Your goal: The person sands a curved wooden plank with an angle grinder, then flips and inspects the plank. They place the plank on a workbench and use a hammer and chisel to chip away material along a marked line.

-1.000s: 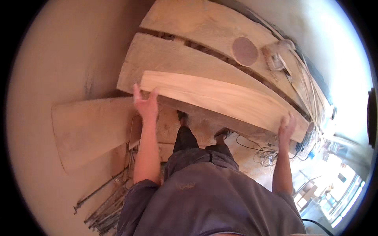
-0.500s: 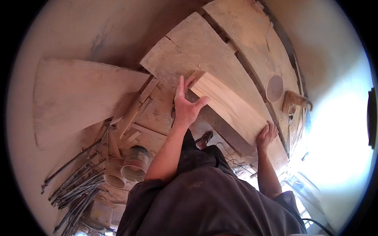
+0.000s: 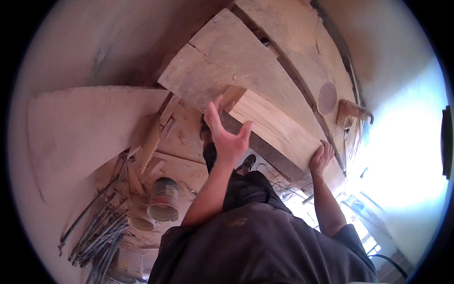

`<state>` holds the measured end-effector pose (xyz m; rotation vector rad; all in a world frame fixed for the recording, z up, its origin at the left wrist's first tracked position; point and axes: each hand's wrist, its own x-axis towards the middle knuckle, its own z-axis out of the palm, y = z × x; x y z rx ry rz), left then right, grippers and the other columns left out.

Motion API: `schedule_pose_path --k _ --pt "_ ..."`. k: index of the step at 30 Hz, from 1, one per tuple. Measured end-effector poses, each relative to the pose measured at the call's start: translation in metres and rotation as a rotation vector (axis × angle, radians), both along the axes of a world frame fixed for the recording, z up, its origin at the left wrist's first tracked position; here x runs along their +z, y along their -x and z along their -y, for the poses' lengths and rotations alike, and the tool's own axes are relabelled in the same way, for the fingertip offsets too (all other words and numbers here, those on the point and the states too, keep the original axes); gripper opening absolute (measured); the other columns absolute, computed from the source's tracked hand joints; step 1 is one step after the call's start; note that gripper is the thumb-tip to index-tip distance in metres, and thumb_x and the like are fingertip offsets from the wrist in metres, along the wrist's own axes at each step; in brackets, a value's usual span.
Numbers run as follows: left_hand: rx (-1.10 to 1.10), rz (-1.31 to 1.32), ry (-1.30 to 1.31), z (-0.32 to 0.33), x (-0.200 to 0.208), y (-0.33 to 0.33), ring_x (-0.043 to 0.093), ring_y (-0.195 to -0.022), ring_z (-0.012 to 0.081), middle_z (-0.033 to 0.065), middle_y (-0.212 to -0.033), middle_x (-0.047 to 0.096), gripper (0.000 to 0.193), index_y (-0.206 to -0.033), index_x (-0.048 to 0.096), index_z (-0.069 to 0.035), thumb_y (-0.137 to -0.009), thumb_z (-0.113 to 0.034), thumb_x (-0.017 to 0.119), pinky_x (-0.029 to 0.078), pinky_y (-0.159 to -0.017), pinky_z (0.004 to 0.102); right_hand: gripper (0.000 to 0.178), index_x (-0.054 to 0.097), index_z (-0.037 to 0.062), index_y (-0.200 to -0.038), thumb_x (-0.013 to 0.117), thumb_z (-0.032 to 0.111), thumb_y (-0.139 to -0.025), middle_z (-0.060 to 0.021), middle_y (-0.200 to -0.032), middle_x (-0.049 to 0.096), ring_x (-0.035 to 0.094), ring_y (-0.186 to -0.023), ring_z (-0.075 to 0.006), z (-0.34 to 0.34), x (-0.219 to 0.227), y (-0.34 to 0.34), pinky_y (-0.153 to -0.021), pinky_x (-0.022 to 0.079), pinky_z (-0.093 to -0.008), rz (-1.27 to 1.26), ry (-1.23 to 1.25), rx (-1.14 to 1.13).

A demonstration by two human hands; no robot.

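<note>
A thick pale wooden board point(image 3: 276, 125) lies lengthwise along the near edge of the workbench point(image 3: 246, 57), its darker end face at the left. Over the board's right end my right hand point(image 3: 322, 159) is closed, fingers curled on top. My left hand point(image 3: 229, 138) is raised just in front of the board's left end, thumb and fingers spread wide, with nothing held. A gap shows between the left thumb and the board's side.
A round disc point(image 3: 327, 98) and a wooden hand tool point(image 3: 352, 114) lie on the bench's far right. Below left are a bundle of metal bars point(image 3: 101, 236), buckets point(image 3: 164, 201) and wood offcuts. A large pale panel point(image 3: 90, 128) stands at the left.
My left hand has drawn back toward me from the board's left end, with fingers still spread. My right hand stays on the right end. The view has shifted slightly.
</note>
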<state>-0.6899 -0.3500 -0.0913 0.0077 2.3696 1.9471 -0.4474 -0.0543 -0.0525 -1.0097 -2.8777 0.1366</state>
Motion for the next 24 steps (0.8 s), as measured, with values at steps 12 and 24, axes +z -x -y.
schedule_pose_path --k 12,24 --pt "-0.182 0.060 0.368 -0.001 0.042 0.020 0.050 -0.143 0.0308 0.0233 -0.152 0.054 0.102 -0.162 0.030 0.003 -0.080 -0.016 0.087 0.039 -0.118 0.0423 0.021 0.067 0.0056 -0.107 0.060 0.013 -0.089 -0.0155 -0.108 0.064 0.057 -0.108 -0.0370 0.004 0.003 0.005 -0.106 0.038 -0.0512 -0.159 -0.033 -0.087" --pt "-0.212 -0.407 1.097 0.009 0.014 0.025 0.056 -0.133 0.0439 0.0228 -0.145 0.061 0.072 -0.153 0.049 0.000 -0.098 -0.041 0.070 0.045 -0.113 0.0509 0.047 0.058 -0.0006 -0.130 0.065 0.009 -0.085 -0.0228 -0.137 0.056 0.049 -0.132 -0.0432 -0.008 0.033 -0.199 -0.114 0.040 -0.0512 -0.600 0.022 -0.599"
